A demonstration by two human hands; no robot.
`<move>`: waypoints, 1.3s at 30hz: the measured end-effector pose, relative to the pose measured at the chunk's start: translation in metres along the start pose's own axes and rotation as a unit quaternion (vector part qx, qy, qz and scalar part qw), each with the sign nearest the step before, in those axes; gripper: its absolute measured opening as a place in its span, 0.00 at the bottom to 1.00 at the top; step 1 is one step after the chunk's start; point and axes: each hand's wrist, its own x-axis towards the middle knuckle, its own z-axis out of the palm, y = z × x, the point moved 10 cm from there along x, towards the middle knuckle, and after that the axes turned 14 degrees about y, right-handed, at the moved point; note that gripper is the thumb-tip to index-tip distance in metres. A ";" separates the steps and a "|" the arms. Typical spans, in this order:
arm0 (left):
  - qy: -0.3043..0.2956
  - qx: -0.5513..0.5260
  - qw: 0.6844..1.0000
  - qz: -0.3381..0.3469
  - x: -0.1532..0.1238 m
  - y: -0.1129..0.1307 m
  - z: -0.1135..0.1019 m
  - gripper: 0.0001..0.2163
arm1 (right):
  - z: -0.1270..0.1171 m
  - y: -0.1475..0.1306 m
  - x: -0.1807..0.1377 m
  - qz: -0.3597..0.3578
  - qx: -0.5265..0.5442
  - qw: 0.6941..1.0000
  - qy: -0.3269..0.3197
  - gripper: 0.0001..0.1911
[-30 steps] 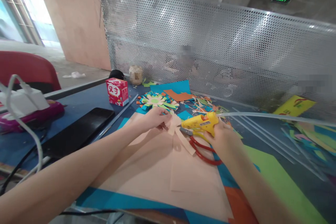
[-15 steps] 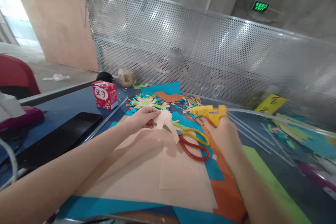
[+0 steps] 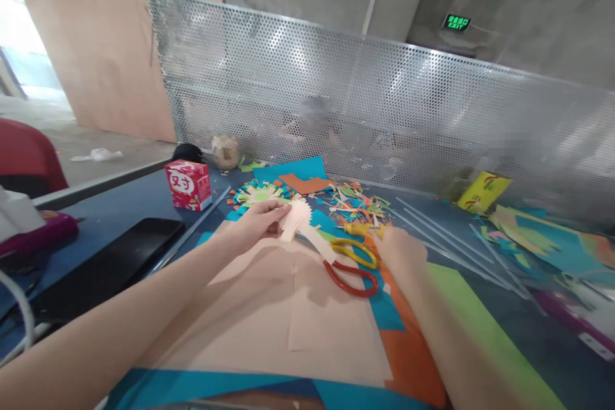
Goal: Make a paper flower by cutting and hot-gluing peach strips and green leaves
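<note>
a red box [image 3: 188, 184] with white lettering stands upright beyond the left hand [image 3: 262, 218] and to its left; its inside is not visible, so i cannot tell what it holds. farther beyond that hand, close to the perforated metal screen [image 3: 269, 86], stands a pale jar [image 3: 225, 152], its contents too blurred to name. a yellow packet [image 3: 484, 192] leans tilted beyond the right hand [image 3: 398, 250] and to its right, contents hidden too.

the left forearm reaches forward and inward from the lower left, the hand turned so thumb and fingers pinch the edge of a cream paper piece [image 3: 298, 211] with a toothed rim. this piece is just to the right of the left fingertips, strips hanging from it toward the scissors [image 3: 353, 293]. the right forearm comes up from the lower right, its hand wrapped around a yellow glue gun [image 3: 361, 229], the nozzle pointing left toward the paper and apart from it.

the scissors lie between the hands, nearer the right one, yellow and red loops toward it, blades partly covered by a strip. below both hands a large pale sheet [image 3: 259, 320] covers the surface [image 3: 139, 202]. just beyond the left hand lies a layered paper flower [image 3: 261, 195].
</note>
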 end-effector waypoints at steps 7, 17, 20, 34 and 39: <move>-0.038 -0.021 0.999 -0.003 -0.008 0.001 0.009 0.12 | -0.048 -0.083 -0.032 -0.321 0.253 0.905 0.114 0.19; -0.052 0.066 0.994 0.066 -0.016 0.011 0.015 0.12 | -0.072 -0.102 -0.061 -0.376 0.448 0.809 0.052 0.10; -0.031 0.098 0.989 0.105 -0.016 0.017 0.012 0.11 | -0.066 -0.098 -0.053 -0.319 0.492 0.810 0.017 0.07; -0.013 0.156 0.970 0.186 -0.039 0.038 0.026 0.06 | -0.020 -0.091 -0.043 -0.119 0.524 0.841 -0.056 0.07; -0.020 0.177 0.962 0.208 -0.039 0.033 0.028 0.07 | -0.018 -0.090 -0.044 -0.092 0.533 0.839 -0.063 0.07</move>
